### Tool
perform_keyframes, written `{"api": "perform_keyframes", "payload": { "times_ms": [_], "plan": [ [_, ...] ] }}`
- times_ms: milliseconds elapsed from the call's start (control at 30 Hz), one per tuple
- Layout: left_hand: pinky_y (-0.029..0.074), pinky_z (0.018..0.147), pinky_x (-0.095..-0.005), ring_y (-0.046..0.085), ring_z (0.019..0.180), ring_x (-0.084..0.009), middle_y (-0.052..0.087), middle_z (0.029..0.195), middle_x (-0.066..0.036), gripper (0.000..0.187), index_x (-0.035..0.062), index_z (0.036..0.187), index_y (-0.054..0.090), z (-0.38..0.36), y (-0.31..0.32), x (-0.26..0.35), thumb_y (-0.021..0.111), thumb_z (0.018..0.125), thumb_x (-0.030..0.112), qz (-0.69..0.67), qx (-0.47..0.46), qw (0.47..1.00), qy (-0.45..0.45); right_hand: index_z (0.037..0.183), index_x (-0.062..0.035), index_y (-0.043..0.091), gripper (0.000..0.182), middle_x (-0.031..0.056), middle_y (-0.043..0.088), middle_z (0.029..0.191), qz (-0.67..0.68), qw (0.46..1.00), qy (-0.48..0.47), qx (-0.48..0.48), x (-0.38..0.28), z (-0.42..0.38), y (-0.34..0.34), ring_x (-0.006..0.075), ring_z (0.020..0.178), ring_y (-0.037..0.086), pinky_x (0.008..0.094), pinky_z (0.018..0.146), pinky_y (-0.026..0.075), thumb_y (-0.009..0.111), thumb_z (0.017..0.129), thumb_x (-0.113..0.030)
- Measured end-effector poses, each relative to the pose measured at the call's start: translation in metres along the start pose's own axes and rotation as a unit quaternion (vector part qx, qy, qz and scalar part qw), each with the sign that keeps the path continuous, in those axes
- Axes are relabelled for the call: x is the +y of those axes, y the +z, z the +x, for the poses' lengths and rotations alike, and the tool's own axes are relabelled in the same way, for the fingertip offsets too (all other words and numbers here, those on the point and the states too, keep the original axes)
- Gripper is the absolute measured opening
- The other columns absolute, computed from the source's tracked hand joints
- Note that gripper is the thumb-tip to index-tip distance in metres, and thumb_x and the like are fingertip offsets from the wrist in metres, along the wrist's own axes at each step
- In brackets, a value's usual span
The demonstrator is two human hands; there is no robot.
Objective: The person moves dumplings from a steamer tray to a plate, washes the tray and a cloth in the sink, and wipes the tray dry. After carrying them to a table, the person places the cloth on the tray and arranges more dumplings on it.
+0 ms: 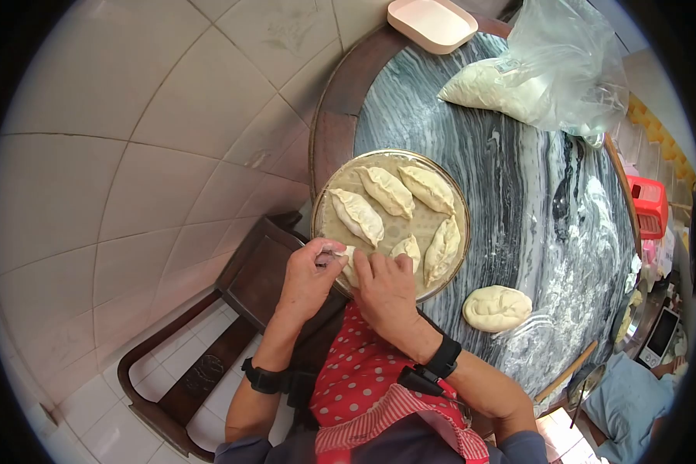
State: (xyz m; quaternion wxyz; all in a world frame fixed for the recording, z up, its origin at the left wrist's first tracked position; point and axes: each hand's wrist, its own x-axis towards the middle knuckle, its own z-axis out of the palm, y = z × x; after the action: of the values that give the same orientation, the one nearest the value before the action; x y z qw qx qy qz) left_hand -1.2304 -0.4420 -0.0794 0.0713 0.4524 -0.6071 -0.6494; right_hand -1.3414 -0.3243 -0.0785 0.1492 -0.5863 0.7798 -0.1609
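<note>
A round steamer tray [395,226] with a metal rim carries several long, pleated raw dumplings, among them one dumpling [357,217] at its left side and another [441,251] at its right. At the tray's near left edge lies a further dumpling [349,269], mostly covered by my fingers. My left hand [311,277] is closed, with floury thumb and forefinger pinching this dumpling's left end. From the other side my right hand [385,292] grips it with bent fingers. Just past the right fingertips, a partly hidden dumpling [407,250] rests on the tray.
On the marble table [503,209], a lump of dough [497,308] lies right of the tray, beside scattered flour. A plastic bag of flour [510,89] and a pink tray [433,25] stand farther back. A rolling pin [567,371] is at the right edge; a wooden chair [243,271] is at left.
</note>
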Motion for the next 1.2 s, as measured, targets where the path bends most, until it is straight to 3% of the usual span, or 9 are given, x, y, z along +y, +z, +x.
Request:
{"api": "perform_keyframes", "payload": {
  "times_ms": [333,433,500,700,767,833,867,1000,1200],
  "plan": [
    [0.048,0.07,-0.0234,0.059,0.081,-0.0078,0.063,0.098,-0.003,0.021,-0.0011,0.109,0.062,0.007,-0.006,-0.006,0.06,0.089,0.006,0.059,0.012,0.998,0.006,0.122,-0.0047,0.052,0.053,0.01,0.05,0.096,-0.003,0.999,-0.041,-0.006,-0.002,-0.001,-0.001,0.0253,0.092,0.053,0.0486,0.093,0.035,0.064,0.071,-0.011],
    [0.049,0.07,-0.0258,0.059,0.079,-0.0106,0.063,0.099,-0.006,0.023,-0.0015,0.109,0.062,0.008,-0.005,-0.001,0.061,0.087,0.005,0.135,0.022,0.989,0.059,0.124,-0.0073,0.053,0.054,0.0104,0.052,0.1,-0.009,0.999,-0.039,-0.007,0.0,-0.004,0.003,0.0252,0.094,0.054,0.0491,0.093,0.035,0.065,0.071,-0.011],
    [0.051,0.068,-0.0321,0.063,0.077,-0.0226,0.062,0.1,-0.015,0.023,0.0003,0.107,0.063,0.005,-0.002,0.004,0.06,0.084,0.006,0.208,0.037,0.973,0.096,0.124,-0.0079,0.052,0.056,0.011,0.052,0.102,-0.012,0.999,-0.044,-0.006,0.004,-0.008,0.0,0.0257,0.094,0.054,0.0493,0.093,0.034,0.067,0.07,-0.012],
    [0.05,0.067,-0.0332,0.061,0.072,-0.0238,0.061,0.099,-0.017,0.024,0.0006,0.107,0.062,0.011,-0.006,0.036,0.061,0.083,0.004,0.221,0.075,0.968,0.095,0.123,-0.0059,0.052,0.054,0.0141,0.053,0.112,0.061,0.996,0.019,0.065,0.039,0.001,-0.05,0.0281,0.102,0.053,0.0471,0.09,0.037,0.069,0.072,-0.013],
    [0.05,0.074,-0.0355,0.062,0.081,-0.0277,0.061,0.103,-0.017,0.026,0.001,0.108,0.062,0.021,0.001,0.047,0.062,0.082,0.004,0.205,0.065,0.973,0.088,0.122,-0.0056,0.052,0.055,0.0144,0.053,0.112,0.043,0.992,0.044,0.112,0.072,0.014,-0.062,0.0291,0.103,0.053,0.0458,0.089,0.038,0.07,0.071,-0.013],
    [0.048,0.085,-0.0343,0.06,0.099,-0.0276,0.059,0.111,-0.017,0.028,-0.0001,0.11,0.062,0.037,0.012,0.05,0.063,0.082,0.002,0.276,0.08,0.924,0.251,0.122,-0.0052,0.052,0.056,0.0147,0.053,0.113,0.02,0.984,0.069,0.162,0.091,0.032,-0.067,0.03,0.104,0.052,0.0444,0.088,0.039,0.071,0.07,-0.013],
    [0.041,0.098,-0.0401,0.05,0.118,-0.035,0.053,0.124,-0.02,0.036,0.002,0.116,0.059,0.038,0.019,0.063,0.065,0.08,0.004,0.299,0.052,0.924,0.233,0.122,-0.005,0.052,0.057,0.0148,0.053,0.114,0.014,0.985,0.07,0.154,0.098,0.039,-0.068,0.0305,0.105,0.052,0.0435,0.088,0.039,0.071,0.069,-0.013],
    [0.028,0.108,-0.0485,0.036,0.129,-0.0413,0.038,0.14,-0.022,0.053,0.0074,0.127,0.053,0.062,0.038,0.069,0.069,0.076,0.005,0.402,-0.01,0.87,0.284,0.121,-0.0055,0.053,0.056,0.0139,0.053,0.115,0.009,0.991,0.079,0.111,0.103,0.052,-0.059,0.0305,0.107,0.05,0.0418,0.086,0.04,0.073,0.069,-0.012],
    [0.027,0.109,-0.0487,0.034,0.131,-0.0405,0.036,0.141,-0.023,0.055,0.0099,0.126,0.054,0.079,0.047,0.065,0.072,0.074,0.007,0.461,-0.053,0.831,0.307,0.12,-0.0065,0.053,0.052,0.013,0.053,0.111,0.033,0.989,0.097,0.102,0.11,0.061,-0.046,0.0303,0.104,0.051,0.041,0.083,0.041,0.072,0.071,-0.012]
  ]
}}
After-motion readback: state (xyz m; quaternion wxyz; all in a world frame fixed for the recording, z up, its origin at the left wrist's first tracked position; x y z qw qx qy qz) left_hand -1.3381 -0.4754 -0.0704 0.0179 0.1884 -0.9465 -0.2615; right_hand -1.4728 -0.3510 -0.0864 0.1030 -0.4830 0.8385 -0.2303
